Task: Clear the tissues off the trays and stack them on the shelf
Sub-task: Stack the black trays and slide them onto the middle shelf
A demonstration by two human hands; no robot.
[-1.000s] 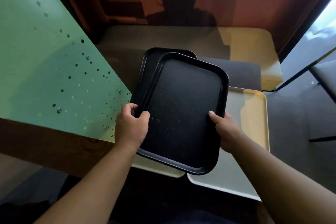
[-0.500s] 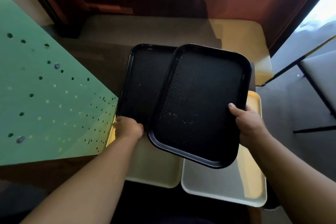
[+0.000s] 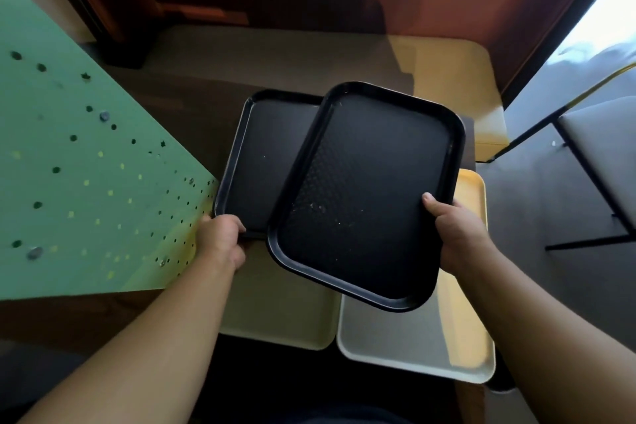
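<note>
A reddish-brown wall rises behind a dark wooden worktop [image 3: 192,103], with a green perforated panel [image 3: 86,182] slanting in beyond the left hand and a grey seat on a black frame [image 3: 599,162] out past the right hand. In the head view, the only one given, the right hand [image 3: 457,234] is closed on the right long edge of a black tray [image 3: 368,193], thumb over the rim and fingers hidden beneath, holding it tilted and apparently raised above the rest. The left hand [image 3: 222,239] grips the near corner of a second black tray [image 3: 265,155], which lies just ahead of it and partly under the raised one. Below and between the two hands sit two pale trays: a cream tray [image 3: 282,306] close to the left forearm and a grey-white tray [image 3: 413,341] beside it, with a yellow tray [image 3: 471,196] showing under the right hand. No tissues appear on any visible tray surface, only a few small specks on the raised black one, so the clearing looks done as far as can be seen. The stacking seems partway: the black trays are being handled separately, the pale ones lie unstacked, and I cannot tell which surface is the shelf.
</note>
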